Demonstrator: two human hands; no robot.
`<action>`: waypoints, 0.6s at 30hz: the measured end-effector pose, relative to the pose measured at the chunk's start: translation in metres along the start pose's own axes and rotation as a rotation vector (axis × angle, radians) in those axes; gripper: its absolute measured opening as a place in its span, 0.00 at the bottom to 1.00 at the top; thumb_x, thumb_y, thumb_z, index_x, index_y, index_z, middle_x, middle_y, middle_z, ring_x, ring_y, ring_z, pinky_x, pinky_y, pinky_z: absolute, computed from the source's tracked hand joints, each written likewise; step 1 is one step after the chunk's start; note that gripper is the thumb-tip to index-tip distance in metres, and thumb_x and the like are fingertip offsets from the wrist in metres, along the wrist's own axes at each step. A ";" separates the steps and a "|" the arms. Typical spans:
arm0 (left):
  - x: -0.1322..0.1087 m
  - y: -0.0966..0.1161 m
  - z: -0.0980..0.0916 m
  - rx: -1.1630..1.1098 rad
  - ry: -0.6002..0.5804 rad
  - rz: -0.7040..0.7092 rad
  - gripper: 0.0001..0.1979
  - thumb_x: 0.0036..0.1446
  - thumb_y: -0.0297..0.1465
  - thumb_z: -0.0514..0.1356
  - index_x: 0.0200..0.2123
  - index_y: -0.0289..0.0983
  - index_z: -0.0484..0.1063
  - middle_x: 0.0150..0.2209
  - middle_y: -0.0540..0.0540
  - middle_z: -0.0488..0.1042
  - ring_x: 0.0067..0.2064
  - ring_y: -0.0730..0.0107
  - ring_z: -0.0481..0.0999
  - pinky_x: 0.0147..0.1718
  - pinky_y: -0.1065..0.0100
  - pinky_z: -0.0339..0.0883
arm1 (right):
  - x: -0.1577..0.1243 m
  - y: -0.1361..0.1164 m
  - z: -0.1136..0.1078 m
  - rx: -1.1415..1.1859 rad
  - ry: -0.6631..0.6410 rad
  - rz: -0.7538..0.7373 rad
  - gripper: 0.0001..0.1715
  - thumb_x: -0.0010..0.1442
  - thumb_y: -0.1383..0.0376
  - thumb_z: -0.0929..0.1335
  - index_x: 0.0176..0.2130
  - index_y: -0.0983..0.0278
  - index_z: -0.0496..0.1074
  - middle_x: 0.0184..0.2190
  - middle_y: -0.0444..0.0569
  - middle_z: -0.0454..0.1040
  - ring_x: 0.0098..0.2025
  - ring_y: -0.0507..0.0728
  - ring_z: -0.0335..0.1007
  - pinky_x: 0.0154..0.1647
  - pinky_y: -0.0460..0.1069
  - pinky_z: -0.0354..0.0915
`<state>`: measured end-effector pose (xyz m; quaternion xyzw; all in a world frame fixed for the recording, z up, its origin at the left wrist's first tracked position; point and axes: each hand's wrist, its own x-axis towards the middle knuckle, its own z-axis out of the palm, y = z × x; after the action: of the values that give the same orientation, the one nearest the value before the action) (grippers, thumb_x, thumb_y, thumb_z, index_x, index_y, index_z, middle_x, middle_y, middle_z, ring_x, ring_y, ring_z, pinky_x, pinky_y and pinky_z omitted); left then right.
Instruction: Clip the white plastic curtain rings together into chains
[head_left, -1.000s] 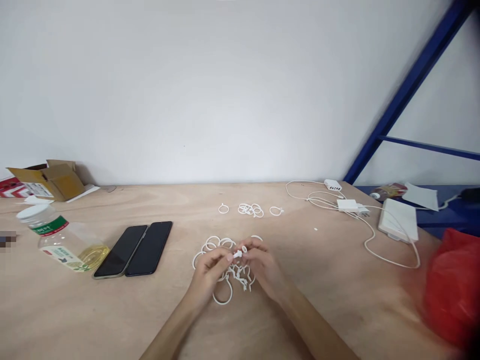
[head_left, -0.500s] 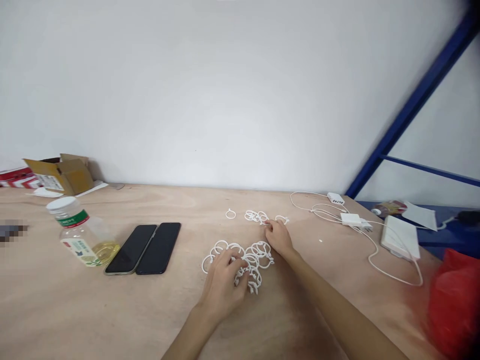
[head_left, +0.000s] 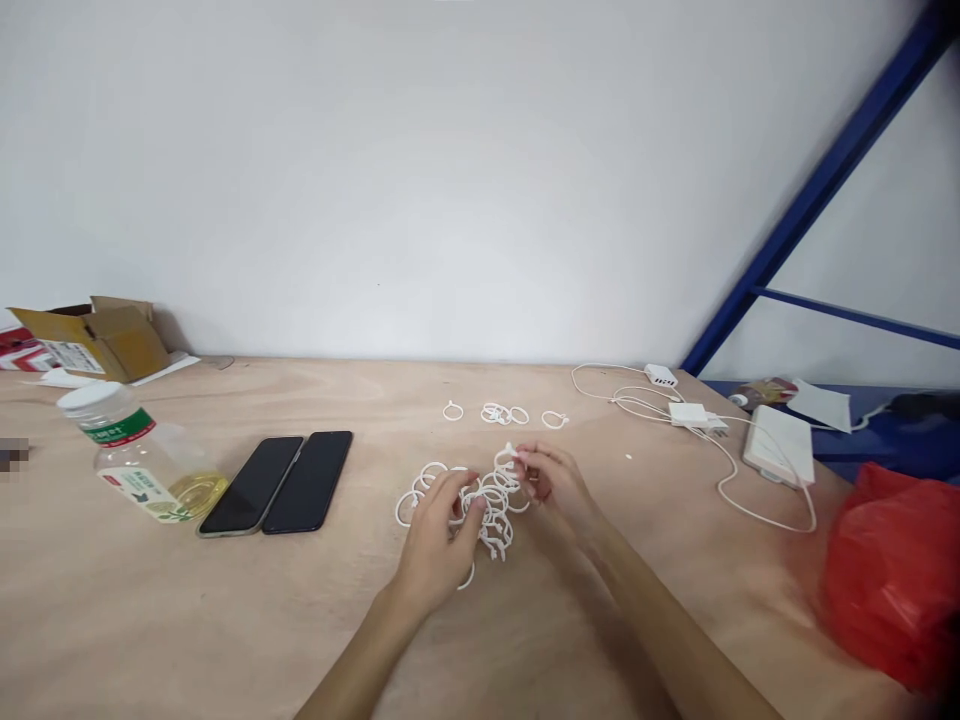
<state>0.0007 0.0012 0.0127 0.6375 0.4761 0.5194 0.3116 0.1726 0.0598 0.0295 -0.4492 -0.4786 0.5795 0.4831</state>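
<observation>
The right hand (head_left: 553, 482) pinched a white ring (head_left: 508, 451) by its edge, seemingly for control; the left hand (head_left: 439, 540) arched, spread, over the pile (head_left: 495, 497).

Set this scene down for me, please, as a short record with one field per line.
Left hand: left hand over the near pile of white rings, thumb and fingers apart
Right hand: right hand with fingertips on a white ring at the pile's far side
Farther back: more white rings, some overlapping
Left side: two dark phones side by side; capped bottle
Right side: red bag
</observation>
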 end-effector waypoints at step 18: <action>0.000 0.016 0.005 -0.942 -0.219 -0.500 0.16 0.51 0.37 0.65 0.21 0.34 0.65 0.22 0.51 0.62 0.27 0.74 0.62 0.30 0.71 0.57 | -0.037 0.007 0.029 0.453 -0.387 0.260 0.13 0.46 0.65 0.71 0.19 0.65 0.64 0.15 0.38 0.57 0.16 0.44 0.45 0.18 0.45 0.42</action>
<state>0.0103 -0.0038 0.0253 0.3464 0.2937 0.5173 0.7254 0.1477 0.0187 0.0285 -0.2691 -0.3591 0.8027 0.3928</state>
